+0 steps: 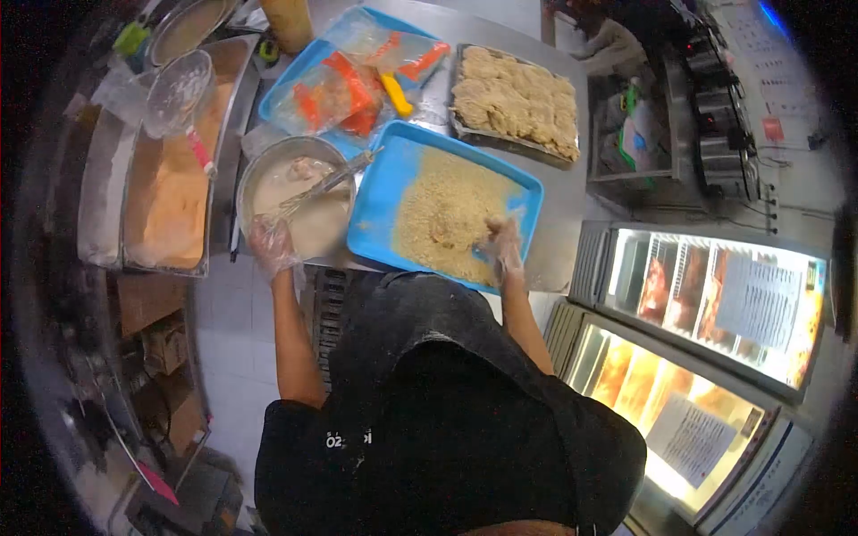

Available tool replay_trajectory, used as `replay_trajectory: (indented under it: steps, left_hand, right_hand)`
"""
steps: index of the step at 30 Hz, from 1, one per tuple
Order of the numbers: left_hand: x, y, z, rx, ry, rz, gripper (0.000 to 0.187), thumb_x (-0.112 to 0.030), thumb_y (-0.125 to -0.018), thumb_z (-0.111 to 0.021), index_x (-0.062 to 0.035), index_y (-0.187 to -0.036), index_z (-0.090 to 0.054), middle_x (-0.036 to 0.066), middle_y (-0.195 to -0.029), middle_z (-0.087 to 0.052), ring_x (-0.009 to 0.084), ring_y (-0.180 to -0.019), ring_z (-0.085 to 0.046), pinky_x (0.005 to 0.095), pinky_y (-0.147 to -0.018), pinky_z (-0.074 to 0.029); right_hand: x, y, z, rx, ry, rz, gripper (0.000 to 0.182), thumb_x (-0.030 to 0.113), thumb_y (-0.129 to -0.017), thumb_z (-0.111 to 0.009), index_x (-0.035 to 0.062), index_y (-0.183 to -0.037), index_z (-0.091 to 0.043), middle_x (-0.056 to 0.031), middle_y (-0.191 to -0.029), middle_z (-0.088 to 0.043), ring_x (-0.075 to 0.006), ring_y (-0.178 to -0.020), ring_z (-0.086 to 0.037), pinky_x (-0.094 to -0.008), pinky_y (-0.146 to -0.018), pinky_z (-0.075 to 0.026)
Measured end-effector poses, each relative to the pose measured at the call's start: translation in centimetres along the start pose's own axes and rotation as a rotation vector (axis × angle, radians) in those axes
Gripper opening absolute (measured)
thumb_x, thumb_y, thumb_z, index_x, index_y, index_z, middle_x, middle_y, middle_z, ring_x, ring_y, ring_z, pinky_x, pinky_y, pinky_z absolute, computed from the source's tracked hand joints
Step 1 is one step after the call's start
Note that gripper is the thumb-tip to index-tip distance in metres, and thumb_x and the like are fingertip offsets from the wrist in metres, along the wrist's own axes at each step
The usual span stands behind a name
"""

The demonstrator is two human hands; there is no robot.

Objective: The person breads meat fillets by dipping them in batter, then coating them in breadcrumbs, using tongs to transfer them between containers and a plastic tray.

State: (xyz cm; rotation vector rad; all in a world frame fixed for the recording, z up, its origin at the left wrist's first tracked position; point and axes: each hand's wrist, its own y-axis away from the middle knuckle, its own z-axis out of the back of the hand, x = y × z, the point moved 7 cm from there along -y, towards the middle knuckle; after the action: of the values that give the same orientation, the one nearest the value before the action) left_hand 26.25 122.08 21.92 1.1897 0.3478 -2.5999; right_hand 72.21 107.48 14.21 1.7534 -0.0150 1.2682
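My left hand (pixel 271 243), in a clear plastic glove, is at the near left rim of a round metal bowl (pixel 248 183) of pale batter. Its fingertips are too blurred to show whether they grip the rim. A whisk (pixel 326 183) lies across the bowl, its wires close to that hand, and a pale lump (pixel 308 170) pokes out of the batter. My right hand (pixel 503 248), gloved too and dusted with crumbs, is over the right end of a blue tray (pixel 371 210) of breadcrumbs (pixel 451 210). Its fingers look apart, with nothing visible in them.
Behind stand a tray of breaded pieces (pixel 517 98) and a blue tray (pixel 279 87) with plastic bags (pixel 331 94) and a yellow-handled tool (pixel 396 94). Left are a bin of orange powder (pixel 174 201) and a strainer (pixel 181 94). Lit display fridges (pixel 715 295) stand right; another person (pixel 612 45) works beyond.
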Motion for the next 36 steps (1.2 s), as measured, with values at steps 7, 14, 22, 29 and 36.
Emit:
replay_trajectory:
  steps: [7, 14, 22, 29, 36]
  left_hand:
    - [1.1, -0.1, -0.2, -0.092, -0.252, -0.056, 0.041, -0.024, -0.069, -0.063, -0.0006, -0.102, -0.055, 0.023, -0.089, -0.058, 0.0385, -0.083, -0.056, 0.0436, -0.074, -0.044]
    - [5.1, 0.1, -1.0, -0.102, -0.283, 0.004, 0.044, -0.025, -0.070, -0.063, -0.0021, -0.106, -0.054, 0.024, -0.092, -0.057, 0.0407, -0.084, -0.055, 0.0448, -0.073, -0.044]
    - [0.3, 0.1, -0.6, 0.047, -0.160, 0.078, 0.036, -0.022, -0.068, -0.064, 0.0015, -0.093, -0.056, 0.022, -0.089, -0.057, 0.0386, -0.085, -0.055, 0.0439, -0.074, -0.044]
    - [4.3, -0.3, -1.0, -0.052, -0.188, -0.070, 0.039, -0.023, -0.067, -0.065, 0.0025, -0.095, -0.056, 0.022, -0.092, -0.056, 0.0383, -0.086, -0.054, 0.0436, -0.076, -0.042]
    - [2.5, -0.3, -0.8, 0.042, -0.234, 0.126, 0.041, -0.023, -0.067, -0.065, 0.0020, -0.098, -0.057, 0.023, -0.097, -0.056, 0.0388, -0.088, -0.053, 0.0441, -0.077, -0.042]
  right_hand:
    - [-0.7, -11.9, 1.9, -0.171, 1.119, 0.691, 0.046, 0.037, -0.093, -0.029, 0.0018, -0.093, -0.059, -0.0113, -0.080, -0.059, -0.0205, -0.071, -0.054, -0.0357, -0.069, -0.045]
    - [0.5, -8.3, 0.9, 0.158, 0.787, 0.561, 0.055, 0.053, -0.082, -0.046, 0.0014, -0.096, -0.060, -0.0159, -0.089, -0.061, -0.0216, -0.090, -0.057, -0.0356, -0.085, -0.040]
    - [-2.9, 0.2, -1.2, -0.029, 1.577, 0.833, 0.090, 0.046, -0.062, -0.069, -0.0051, -0.126, -0.034, -0.0227, -0.123, -0.042, -0.0339, -0.117, -0.035, -0.0430, -0.100, -0.025]
    - [-0.5, -5.0, -0.4, -0.089, 1.382, 0.905, 0.070, 0.027, -0.063, -0.069, -0.0002, -0.122, -0.041, -0.0207, -0.116, -0.046, -0.0333, -0.108, -0.042, -0.0434, -0.094, -0.032]
    - [4.4, -7.5, 0.0, 0.286, 0.816, 0.820, 0.043, 0.033, -0.078, -0.055, 0.0019, -0.106, -0.054, -0.0196, -0.091, -0.059, -0.0330, -0.087, -0.055, -0.0391, -0.079, -0.042]
